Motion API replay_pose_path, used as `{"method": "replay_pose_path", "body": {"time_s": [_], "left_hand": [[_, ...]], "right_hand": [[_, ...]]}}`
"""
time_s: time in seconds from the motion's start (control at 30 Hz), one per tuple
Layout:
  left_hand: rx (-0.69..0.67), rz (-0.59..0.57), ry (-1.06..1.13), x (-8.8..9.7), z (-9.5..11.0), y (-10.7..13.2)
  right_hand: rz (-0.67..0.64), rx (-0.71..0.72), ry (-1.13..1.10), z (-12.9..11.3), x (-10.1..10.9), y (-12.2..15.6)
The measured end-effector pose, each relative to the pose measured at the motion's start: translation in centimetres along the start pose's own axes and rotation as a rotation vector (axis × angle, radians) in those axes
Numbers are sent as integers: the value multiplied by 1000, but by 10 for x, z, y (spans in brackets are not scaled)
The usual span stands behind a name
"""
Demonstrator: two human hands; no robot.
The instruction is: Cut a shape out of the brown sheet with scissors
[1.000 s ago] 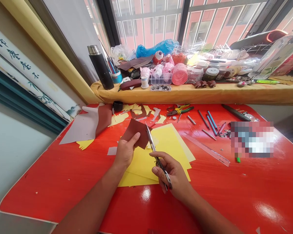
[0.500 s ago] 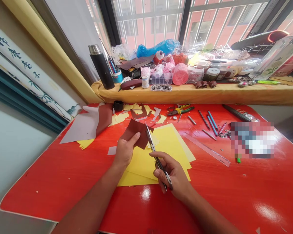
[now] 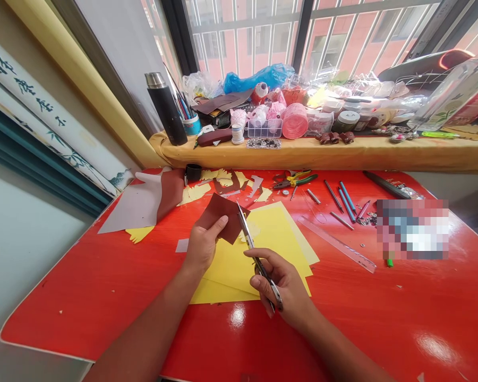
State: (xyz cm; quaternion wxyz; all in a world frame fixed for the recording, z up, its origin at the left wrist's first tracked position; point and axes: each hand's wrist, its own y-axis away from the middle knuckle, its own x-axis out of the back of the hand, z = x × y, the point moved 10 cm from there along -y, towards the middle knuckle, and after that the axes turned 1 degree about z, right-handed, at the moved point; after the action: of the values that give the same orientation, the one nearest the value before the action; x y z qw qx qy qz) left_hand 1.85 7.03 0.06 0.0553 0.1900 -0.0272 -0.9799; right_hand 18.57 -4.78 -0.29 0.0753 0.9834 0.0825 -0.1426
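Note:
My left hand (image 3: 205,241) pinches a dark brown sheet piece (image 3: 219,209), thumb on top, above the table. In my right hand (image 3: 281,284) is a pair of metal scissors (image 3: 247,228), its handles around my fingers. The blades point away from me and lie across the right part of the brown piece. Whether they are fully closed there I cannot tell. Below both hands, yellow sheets (image 3: 279,249) are stacked on the red table (image 3: 115,313). A small grey scrap (image 3: 182,245) lies left of them.
A larger brown and grey sheet (image 3: 133,207) lies at the left, with yellow cut scraps (image 3: 195,192) behind. Pliers (image 3: 295,179), blue pens (image 3: 346,201) and a clear ruler (image 3: 338,244) lie toward the right. A black thermos (image 3: 167,114) stands on the crowded window sill (image 3: 215,155).
Hardly anything differs. The brown piece and the scissors have shifted very slightly against each other, and the scissors still lie across its right side.

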Motion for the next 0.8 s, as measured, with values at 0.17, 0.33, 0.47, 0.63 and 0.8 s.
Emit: {"method": "replay_pose_path", "body": {"time_s": [0.17,0.33,0.47,0.63,0.8], "left_hand": [[19,19,19,1,0,0],[6,11,47,1,3,-3],[-11,11,45,2,4,-3],[15,13,33,2,1,-3],[47,25,49,2,-1,-2]], "right_hand": [[4,-5,1,0,-1,-1],[-7,-10,-4,1,-2,0],[-15,-20,9,2,-2,1],[-22,-30,24,4,-2,1],[-17,-30,24,4,-2,1]]}}
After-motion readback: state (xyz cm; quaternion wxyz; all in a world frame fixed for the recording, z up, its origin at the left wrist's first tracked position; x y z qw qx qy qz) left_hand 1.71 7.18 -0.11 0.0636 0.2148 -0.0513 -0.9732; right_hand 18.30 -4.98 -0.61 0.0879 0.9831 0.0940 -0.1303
